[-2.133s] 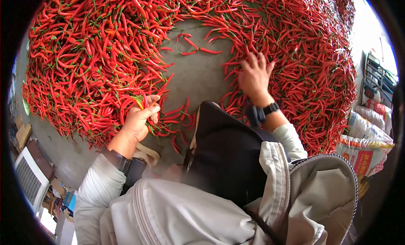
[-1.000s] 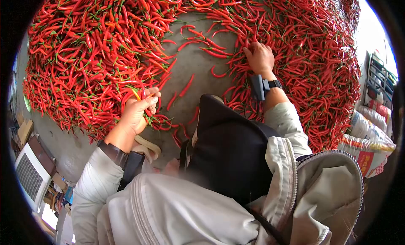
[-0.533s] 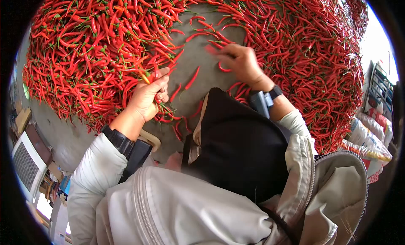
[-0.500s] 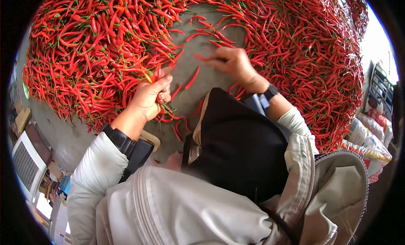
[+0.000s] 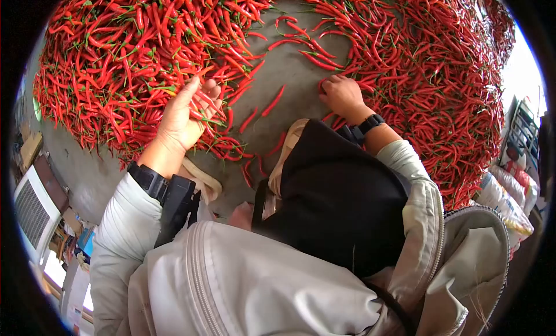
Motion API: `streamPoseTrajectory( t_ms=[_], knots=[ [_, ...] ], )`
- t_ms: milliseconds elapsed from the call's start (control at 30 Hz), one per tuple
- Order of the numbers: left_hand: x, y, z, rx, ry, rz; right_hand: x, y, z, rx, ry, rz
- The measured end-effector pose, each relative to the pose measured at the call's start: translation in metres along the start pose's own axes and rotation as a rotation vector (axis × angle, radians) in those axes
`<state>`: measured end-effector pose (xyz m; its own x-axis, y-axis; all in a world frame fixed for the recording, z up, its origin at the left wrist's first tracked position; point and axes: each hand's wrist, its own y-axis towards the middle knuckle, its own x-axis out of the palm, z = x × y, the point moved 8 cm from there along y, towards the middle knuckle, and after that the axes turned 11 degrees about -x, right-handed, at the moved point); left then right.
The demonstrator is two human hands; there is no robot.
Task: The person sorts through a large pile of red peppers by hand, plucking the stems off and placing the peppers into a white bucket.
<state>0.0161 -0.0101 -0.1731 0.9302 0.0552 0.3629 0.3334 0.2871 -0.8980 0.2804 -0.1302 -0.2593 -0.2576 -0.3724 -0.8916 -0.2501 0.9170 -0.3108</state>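
Observation:
My left hand (image 5: pixel 184 113) is turned palm up at the edge of the left heap of red chili peppers (image 5: pixel 124 75), its fingers curled loosely. A few red chili peppers (image 5: pixel 209 103) with green stems lie across its palm and fingers. My right hand (image 5: pixel 346 97) is back up at the near edge of the right heap of chili peppers (image 5: pixel 417 98), its fingers bent and closed. A bit of a red chili pepper (image 5: pixel 321 86) shows at its fingertips; the rest is hidden by the hand.
Between the heaps, loose chili peppers (image 5: pixel 273 101) lie scattered on the grey floor (image 5: pixel 260 136). A black cloth (image 5: pixel 336 203) covers my lap, with a shoe (image 5: pixel 202 180) to its left. Filled sacks (image 5: pixel 504 200) stand at the right; a white grille panel (image 5: pixel 36 211) is at the left.
My right hand has moved right, from over the bare floor to the right heap. My left hand has loosened and turned palm up, showing the chili peppers in it.

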Motion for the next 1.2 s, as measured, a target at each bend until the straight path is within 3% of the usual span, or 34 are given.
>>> streamPoseTrajectory(
  t_ms=[67,133,267,367,433,533,600,667,733,867,933,1033,1100,1200],
  knots=[
    [-0.007,-0.001,0.001,0.021,0.005,-0.064,0.0,0.003,0.002,-0.021,-0.006,0.042],
    [-0.007,0.001,-0.001,0.045,-0.024,-0.149,-0.017,0.004,0.02,0.15,0.176,0.244],
    [-0.006,-0.005,-0.009,0.026,0.057,-0.116,-0.055,0.002,0.03,0.27,0.439,0.336],
    [-0.01,-0.011,-0.008,0.029,0.065,0.015,-0.065,0.001,0.038,0.258,0.555,0.306],
    [-0.016,-0.008,-0.007,0.042,0.032,-0.033,-0.06,0.005,0.043,0.206,0.813,0.41],
    [-0.028,-0.006,-0.006,0.017,0.06,0.015,-0.057,0.012,0.04,0.334,0.57,0.267],
    [-0.033,-0.005,-0.005,0.02,0.045,0.008,-0.074,0.032,-0.009,-0.115,-0.097,0.435],
    [-0.037,-0.008,-0.004,0.027,0.049,0.04,-0.016,0.064,-0.066,-0.457,0.011,0.139],
    [-0.035,-0.015,-0.005,0.037,0.049,0.057,-0.008,0.058,-0.148,-0.865,0.123,0.138],
    [-0.04,-0.024,-0.003,0.065,0.02,0.073,0.033,0.051,-0.172,-0.997,0.047,0.069],
    [-0.042,-0.029,-0.001,0.077,0.039,0.07,0.024,0.047,-0.143,-0.935,0.065,0.163],
    [-0.05,-0.028,0.002,0.12,0.071,0.1,0.002,0.037,-0.078,-0.617,0.001,0.292],
    [-0.056,-0.021,-0.004,0.112,0.077,0.138,0.007,0.034,-0.024,-0.401,0.068,0.217],
    [-0.046,-0.018,-0.011,0.082,0.096,0.108,-0.058,0.021,0.011,-0.023,-0.136,0.44]
  ],
)
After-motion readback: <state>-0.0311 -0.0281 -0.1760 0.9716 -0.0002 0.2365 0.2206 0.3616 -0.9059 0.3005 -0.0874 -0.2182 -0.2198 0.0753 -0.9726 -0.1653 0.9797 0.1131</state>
